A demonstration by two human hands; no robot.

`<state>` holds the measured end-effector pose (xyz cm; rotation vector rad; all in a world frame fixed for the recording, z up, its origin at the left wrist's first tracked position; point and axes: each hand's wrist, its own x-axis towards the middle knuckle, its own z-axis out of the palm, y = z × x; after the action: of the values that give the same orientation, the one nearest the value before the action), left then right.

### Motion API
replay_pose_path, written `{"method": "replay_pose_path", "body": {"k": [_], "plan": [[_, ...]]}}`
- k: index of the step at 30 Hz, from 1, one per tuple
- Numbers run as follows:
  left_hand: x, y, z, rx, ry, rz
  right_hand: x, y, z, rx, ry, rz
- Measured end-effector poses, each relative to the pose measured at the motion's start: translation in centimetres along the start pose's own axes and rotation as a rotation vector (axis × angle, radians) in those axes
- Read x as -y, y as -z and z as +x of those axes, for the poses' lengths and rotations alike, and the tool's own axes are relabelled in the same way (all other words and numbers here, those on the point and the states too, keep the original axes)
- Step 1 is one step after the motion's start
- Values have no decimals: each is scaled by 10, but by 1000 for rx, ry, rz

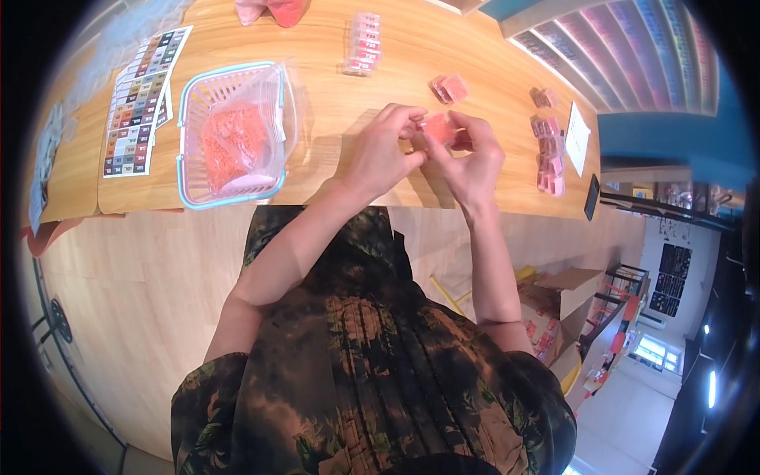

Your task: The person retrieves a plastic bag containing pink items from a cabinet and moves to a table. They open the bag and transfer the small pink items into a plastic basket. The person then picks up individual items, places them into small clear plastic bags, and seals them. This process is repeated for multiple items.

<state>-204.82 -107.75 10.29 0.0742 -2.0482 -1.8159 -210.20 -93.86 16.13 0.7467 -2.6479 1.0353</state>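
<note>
Over the table's near edge, my two hands come together around a small clear plastic box point(438, 127) filled with pinkish-orange beads. My right hand point(473, 158) grips it from the right, thumb in front and fingers curled behind. My left hand point(384, 150) is closed, with its fingertips pinched at the box's left edge; whether they hold a lid there is too small to tell. Just beyond them lie a few similar filled boxes point(450, 89). To the left, a pale blue and pink plastic basket point(181, 150) contains a clear bag of orange-pink beads point(233, 146).
A row of small labelled boxes point(363, 43) stands at the back middle. More pink boxes point(549, 154) line the right side, near a white paper point(577, 138) and a dark phone-like slab point(592, 197). Colour charts point(141, 103) lie left of the basket. A pink bag-like object point(271, 11) sits at the back.
</note>
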Motion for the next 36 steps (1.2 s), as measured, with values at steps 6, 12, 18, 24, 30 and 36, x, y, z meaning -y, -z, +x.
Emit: {"method": "replay_pose_path", "body": {"k": [6, 12, 18, 24, 30, 36], "plan": [[2, 10, -7, 30, 22, 257, -31, -2, -11, 54, -118, -144], [6, 8, -7, 48, -28, 331, -39, -8, -10, 79, -164, -93], [12, -11, 0, 18, -78, 365, -13, -8, -8, 144, -286, 27], [15, -14, -1, -18, -101, 395, 3, -5, -5, 226, -202, -148], [16, -15, -1, -20, -44, 430, 6, -7, -2, 270, -49, -271], [18, -18, -4, -65, -63, 417, 5, -11, -2, 305, 132, -405]]}}
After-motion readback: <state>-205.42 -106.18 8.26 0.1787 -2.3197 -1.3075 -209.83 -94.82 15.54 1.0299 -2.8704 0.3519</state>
